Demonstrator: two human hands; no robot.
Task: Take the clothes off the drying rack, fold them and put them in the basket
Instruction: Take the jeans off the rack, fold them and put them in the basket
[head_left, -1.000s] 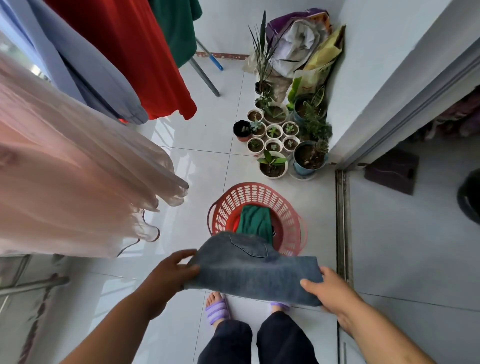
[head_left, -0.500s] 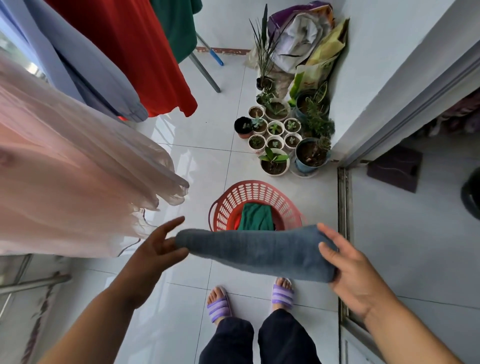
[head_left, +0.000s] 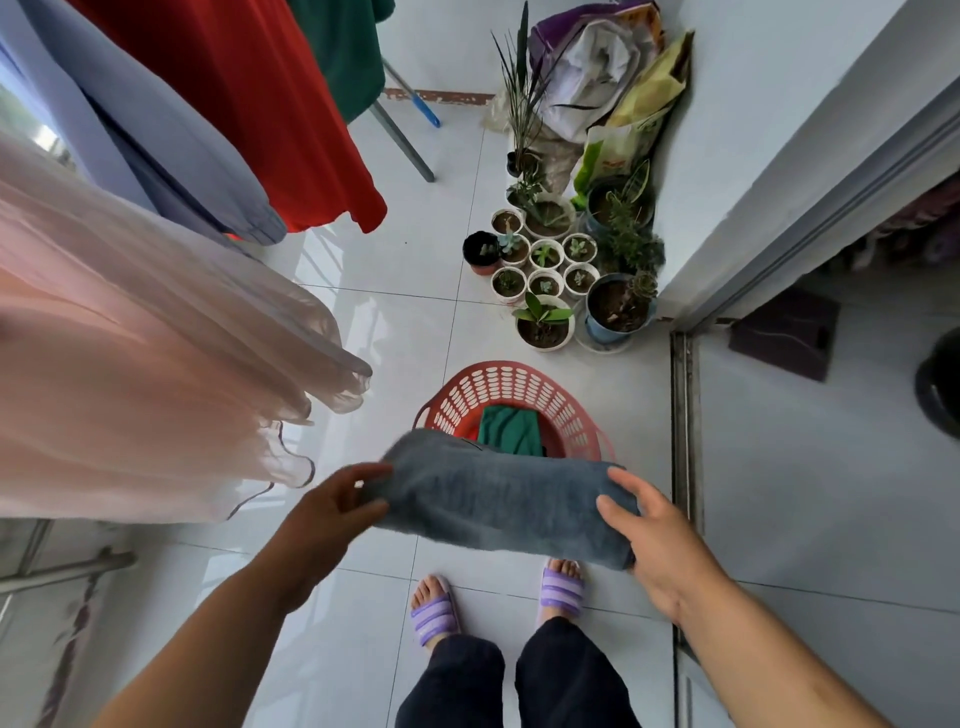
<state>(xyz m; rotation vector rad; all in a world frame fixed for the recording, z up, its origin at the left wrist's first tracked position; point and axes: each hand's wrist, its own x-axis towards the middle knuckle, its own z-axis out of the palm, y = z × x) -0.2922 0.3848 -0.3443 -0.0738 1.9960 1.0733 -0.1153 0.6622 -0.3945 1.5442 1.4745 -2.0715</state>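
View from the head, looking down. At far left, a pink sheer garment (head_left: 130, 389), a lavender garment (head_left: 171, 145), a red garment (head_left: 249, 104) and a dark green garment (head_left: 343, 52) hung on the rack. Only one rack leg (head_left: 405, 140) showed, as the rail above was cut off by the frame.

The left hand (head_left: 332, 514) grasped the left end of the folded grey garment (head_left: 498, 504), its fingers curled onto the cloth. The garment was held in the air as a flat bundle above the near rim of the basket (head_left: 519, 384), not yet in it. A folded green cloth (head_left: 509, 431) lay inside the basket. The right hand (head_left: 660, 545) clasped the right end of the bundle, with the thumb on top.

Handling, as judged: the bundle looked soft and fairly thick, of moderate weight and not fragile. Its layers would likely slide open if one end were let go. It was best held at both short ends, with fingers beneath the fold, and lowered flat.

The bundle hid the fingers beneath it, the near rim of the basket and part of the basket's contents. What kind of garment it was could not be told. Potted plants (head_left: 561, 270) stood beyond the basket, and a door track (head_left: 685, 441) ran at right.
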